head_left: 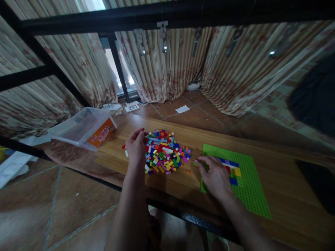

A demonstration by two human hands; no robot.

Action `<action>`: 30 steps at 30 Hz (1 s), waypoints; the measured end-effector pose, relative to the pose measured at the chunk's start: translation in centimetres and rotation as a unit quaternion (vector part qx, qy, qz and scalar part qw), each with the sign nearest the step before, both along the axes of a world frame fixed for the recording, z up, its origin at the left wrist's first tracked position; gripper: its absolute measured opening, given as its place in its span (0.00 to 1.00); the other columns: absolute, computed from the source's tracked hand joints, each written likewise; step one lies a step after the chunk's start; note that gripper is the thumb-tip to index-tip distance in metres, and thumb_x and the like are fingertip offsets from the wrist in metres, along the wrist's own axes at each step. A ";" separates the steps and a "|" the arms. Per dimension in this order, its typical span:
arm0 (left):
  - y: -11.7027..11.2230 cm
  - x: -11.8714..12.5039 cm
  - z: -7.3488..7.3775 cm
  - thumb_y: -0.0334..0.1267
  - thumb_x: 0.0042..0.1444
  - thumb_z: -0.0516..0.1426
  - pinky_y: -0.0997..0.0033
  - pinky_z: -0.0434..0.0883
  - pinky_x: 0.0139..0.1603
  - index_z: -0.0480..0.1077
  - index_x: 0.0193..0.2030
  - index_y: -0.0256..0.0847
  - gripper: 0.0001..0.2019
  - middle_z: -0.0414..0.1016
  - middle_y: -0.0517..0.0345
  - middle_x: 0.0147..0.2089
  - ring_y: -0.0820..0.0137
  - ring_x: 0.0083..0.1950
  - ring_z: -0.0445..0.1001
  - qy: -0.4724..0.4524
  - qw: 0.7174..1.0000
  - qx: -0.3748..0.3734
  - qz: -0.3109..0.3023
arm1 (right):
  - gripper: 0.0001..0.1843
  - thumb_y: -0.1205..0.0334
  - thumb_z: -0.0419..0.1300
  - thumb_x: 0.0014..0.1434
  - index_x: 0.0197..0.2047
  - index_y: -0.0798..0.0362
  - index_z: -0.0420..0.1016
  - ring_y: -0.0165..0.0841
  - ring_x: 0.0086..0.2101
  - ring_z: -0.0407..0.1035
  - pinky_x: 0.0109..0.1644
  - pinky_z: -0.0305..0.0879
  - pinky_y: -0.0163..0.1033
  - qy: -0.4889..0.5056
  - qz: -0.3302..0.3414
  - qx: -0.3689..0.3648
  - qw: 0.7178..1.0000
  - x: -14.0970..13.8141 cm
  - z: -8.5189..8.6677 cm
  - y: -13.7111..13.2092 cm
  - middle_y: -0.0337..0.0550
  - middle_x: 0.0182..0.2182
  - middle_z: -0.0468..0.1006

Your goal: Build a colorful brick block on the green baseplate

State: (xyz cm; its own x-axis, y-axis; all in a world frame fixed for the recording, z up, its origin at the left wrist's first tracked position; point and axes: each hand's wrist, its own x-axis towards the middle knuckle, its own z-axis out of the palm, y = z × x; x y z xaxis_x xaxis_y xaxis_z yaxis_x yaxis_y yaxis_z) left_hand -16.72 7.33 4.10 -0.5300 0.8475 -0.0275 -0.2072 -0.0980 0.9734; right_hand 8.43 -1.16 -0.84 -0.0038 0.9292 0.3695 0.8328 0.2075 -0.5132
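Note:
My left hand [136, 142] is at the left edge of a heap of loose toy building bricks [163, 151] in many colours. Its thumb and fingers are pinched together, and whatever they may hold is hidden. Over the left side of a green studded baseplate [251, 181], my right hand [216, 174] pinches a small green brick [195, 162] at its fingertips. Partly covered by that hand, a group of blue, white, red and yellow bricks [237, 170] sits on the baseplate.
A clear plastic box [78, 129] with an orange label stands at the left end of the wooden bench [180, 186]. One small orange piece [188, 172] lies between heap and baseplate. A dark flat object [314, 181] is at the right. Black metal bars [157, 19] cross in front of curtains.

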 end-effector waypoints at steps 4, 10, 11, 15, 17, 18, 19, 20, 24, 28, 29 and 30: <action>0.2 -2.0 -1.1 0.38 0.47 0.58 0.72 0.67 0.30 0.77 0.35 0.37 0.11 0.76 0.56 0.28 0.72 0.26 0.70 0.261 0.960 -0.076 -0.073 | 0.11 0.59 0.53 0.63 0.39 0.51 0.76 0.41 0.39 0.71 0.46 0.66 0.46 -0.051 -0.010 -0.017 0.999 -0.2 -0.3 0.0 0.45 0.36 0.79; -0.7 -1.9 -1.2 0.28 0.47 0.54 0.66 0.72 0.43 0.79 0.38 0.43 0.16 0.79 0.53 0.35 0.65 0.36 0.75 0.540 0.812 -0.110 -0.194 | 0.12 0.59 0.52 0.63 0.39 0.50 0.76 0.39 0.38 0.73 0.44 0.66 0.44 -0.043 0.011 -0.012 0.999 -1.5 -0.5 -0.3 0.45 0.37 0.80; -0.8 -1.7 -1.2 0.26 0.47 0.53 0.65 0.71 0.46 0.80 0.40 0.43 0.18 0.79 0.51 0.40 0.64 0.39 0.75 0.563 0.796 -0.101 -0.197 | 0.11 0.59 0.52 0.63 0.40 0.50 0.76 0.39 0.39 0.73 0.45 0.67 0.44 -0.029 0.022 -0.014 0.999 -1.7 -0.5 -0.3 0.45 0.37 0.80; -0.8 -1.3 -1.3 0.24 0.48 0.52 0.60 0.69 0.55 0.79 0.45 0.44 0.22 0.75 0.47 0.48 0.60 0.48 0.74 0.605 0.761 -0.092 -0.213 | 0.11 0.61 0.53 0.63 0.41 0.49 0.76 0.38 0.40 0.74 0.46 0.67 0.43 0.016 0.041 -0.024 0.999 -2.3 -0.2 -0.4 0.44 0.39 0.81; -0.7 -1.3 -1.2 0.24 0.49 0.52 0.59 0.68 0.56 0.79 0.46 0.43 0.22 0.75 0.46 0.48 0.60 0.49 0.74 0.606 0.758 -0.103 -0.220 | 0.11 0.61 0.53 0.63 0.41 0.49 0.76 0.38 0.40 0.74 0.47 0.67 0.44 0.026 0.041 -0.026 0.998 -2.3 -0.2 -0.5 0.44 0.39 0.81; -0.7 -1.3 -1.1 0.24 0.49 0.52 0.58 0.68 0.56 0.79 0.45 0.43 0.21 0.74 0.46 0.48 0.60 0.50 0.74 0.603 0.759 -0.110 -0.223 | 0.11 0.61 0.53 0.63 0.41 0.49 0.76 0.38 0.40 0.74 0.47 0.67 0.44 0.030 0.042 -0.026 0.998 -2.2 -0.1 -0.5 0.44 0.39 0.81; -0.7 -1.3 -1.0 0.24 0.49 0.52 0.58 0.69 0.56 0.79 0.45 0.43 0.21 0.74 0.47 0.48 0.60 0.49 0.73 0.597 0.761 -0.113 -0.228 | 0.11 0.61 0.53 0.63 0.42 0.50 0.76 0.38 0.40 0.74 0.47 0.67 0.44 0.033 0.043 -0.025 0.998 -2.1 -0.2 -0.5 0.44 0.39 0.81; -0.8 -1.4 -0.8 0.25 0.49 0.53 0.59 0.69 0.56 0.79 0.44 0.43 0.19 0.75 0.48 0.48 0.61 0.49 0.74 0.589 0.765 -0.109 -0.237 | 0.10 0.61 0.53 0.63 0.41 0.50 0.76 0.38 0.40 0.74 0.47 0.67 0.44 0.036 0.043 -0.024 0.998 -2.1 -0.2 -0.5 0.44 0.39 0.81; -1.6 -1.3 -0.1 0.28 0.47 0.58 0.62 0.70 0.55 0.79 0.41 0.44 0.15 0.74 0.51 0.50 0.64 0.49 0.74 0.567 0.762 -0.031 -0.311 | 0.10 0.62 0.53 0.63 0.40 0.50 0.76 0.38 0.39 0.74 0.46 0.67 0.44 0.042 0.046 -0.021 0.998 -2.0 -0.2 -0.4 0.44 0.38 0.81; -2.4 -0.8 0.1 0.26 0.43 0.60 0.59 0.68 0.57 0.79 0.40 0.42 0.17 0.74 0.49 0.50 0.60 0.51 0.73 0.591 0.734 -0.029 -0.332 | 0.10 0.63 0.53 0.63 0.38 0.49 0.76 0.37 0.38 0.73 0.46 0.67 0.43 0.044 0.052 -0.029 0.997 -2.1 0.1 -0.5 0.43 0.36 0.81; -2.4 -0.6 0.1 0.25 0.43 0.60 0.58 0.68 0.57 0.79 0.41 0.42 0.17 0.75 0.48 0.50 0.60 0.51 0.73 0.600 0.730 -0.034 -0.326 | 0.10 0.63 0.53 0.63 0.38 0.49 0.76 0.37 0.38 0.73 0.46 0.67 0.43 0.044 0.052 -0.031 0.997 -2.2 0.2 -0.5 0.42 0.36 0.81; -2.4 -0.5 0.0 0.26 0.43 0.60 0.57 0.68 0.57 0.79 0.41 0.42 0.17 0.75 0.48 0.49 0.59 0.50 0.73 0.608 0.726 -0.038 -0.320 | 0.10 0.63 0.53 0.63 0.38 0.49 0.76 0.37 0.38 0.73 0.46 0.66 0.43 0.043 0.052 -0.031 0.997 -2.2 0.3 -0.5 0.42 0.36 0.81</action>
State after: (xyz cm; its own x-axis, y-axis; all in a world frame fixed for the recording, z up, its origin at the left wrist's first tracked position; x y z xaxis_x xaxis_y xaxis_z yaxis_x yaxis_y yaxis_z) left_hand -17.26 4.89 4.13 0.3004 0.9512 0.0710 0.8292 -0.2972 0.4734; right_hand 6.23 -1.70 -0.56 -0.0723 0.9465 0.3145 0.7608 0.2562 -0.5962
